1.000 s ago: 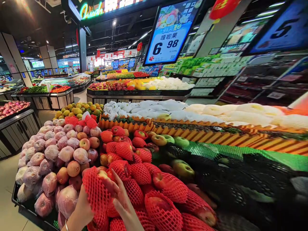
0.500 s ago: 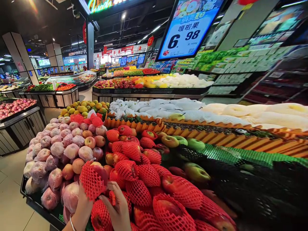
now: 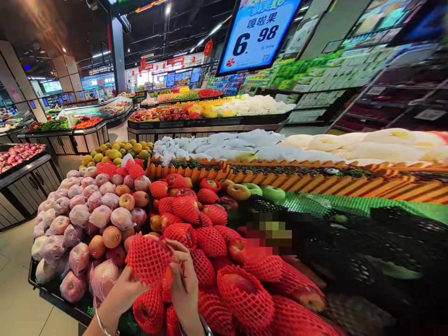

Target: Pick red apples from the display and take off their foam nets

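An apple in a red foam net (image 3: 149,261) is raised over the front of the fruit display. My left hand (image 3: 126,287) wraps it from below and the left, a bracelet on the wrist. On its right side my right hand (image 3: 184,277) has its fingers bent at the net's edge, close to a bare patch of apple skin; the fingertips are partly hidden. Beneath both hands lie more net-wrapped apples (image 3: 149,310), touching one another.
Plastic-wrapped apples (image 3: 82,214) are heaped on the left. White-netted fruit (image 3: 224,142) lies behind an orange divider (image 3: 280,184). Black netting (image 3: 353,242) covers the right side. A price screen (image 3: 259,37) hangs above.
My right hand has moved up to the netted apple's right side, and the net now covers more of the apple. The view has shifted slightly.
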`<state>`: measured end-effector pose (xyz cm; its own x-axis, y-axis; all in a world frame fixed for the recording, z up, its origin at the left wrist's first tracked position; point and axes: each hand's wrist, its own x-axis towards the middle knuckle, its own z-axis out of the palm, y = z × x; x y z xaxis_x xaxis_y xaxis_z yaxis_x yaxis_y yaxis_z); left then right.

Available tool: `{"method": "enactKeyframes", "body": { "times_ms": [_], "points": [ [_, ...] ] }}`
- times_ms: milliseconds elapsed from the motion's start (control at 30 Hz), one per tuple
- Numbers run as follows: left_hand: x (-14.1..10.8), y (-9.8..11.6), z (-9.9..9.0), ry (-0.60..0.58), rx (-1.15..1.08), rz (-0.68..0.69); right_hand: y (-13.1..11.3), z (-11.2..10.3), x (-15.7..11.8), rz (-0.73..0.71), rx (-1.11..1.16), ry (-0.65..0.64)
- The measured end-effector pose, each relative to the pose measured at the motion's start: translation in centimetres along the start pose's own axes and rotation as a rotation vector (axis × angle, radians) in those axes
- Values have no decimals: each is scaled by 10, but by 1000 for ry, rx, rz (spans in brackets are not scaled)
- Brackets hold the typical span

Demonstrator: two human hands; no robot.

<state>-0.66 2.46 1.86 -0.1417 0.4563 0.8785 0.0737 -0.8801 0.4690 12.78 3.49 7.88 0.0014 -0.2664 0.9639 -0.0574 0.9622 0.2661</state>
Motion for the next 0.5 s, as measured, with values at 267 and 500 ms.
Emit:
{"method": "enactKeyframes", "body": {
  "times_ms": [267,500],
  "points": [
    [-18,39,-1,-217,87,-194,18,-15,0,499,198,137],
    [-9,19,19,-96,113,-106,3,-8,6,271,60,163]
  ]
}}
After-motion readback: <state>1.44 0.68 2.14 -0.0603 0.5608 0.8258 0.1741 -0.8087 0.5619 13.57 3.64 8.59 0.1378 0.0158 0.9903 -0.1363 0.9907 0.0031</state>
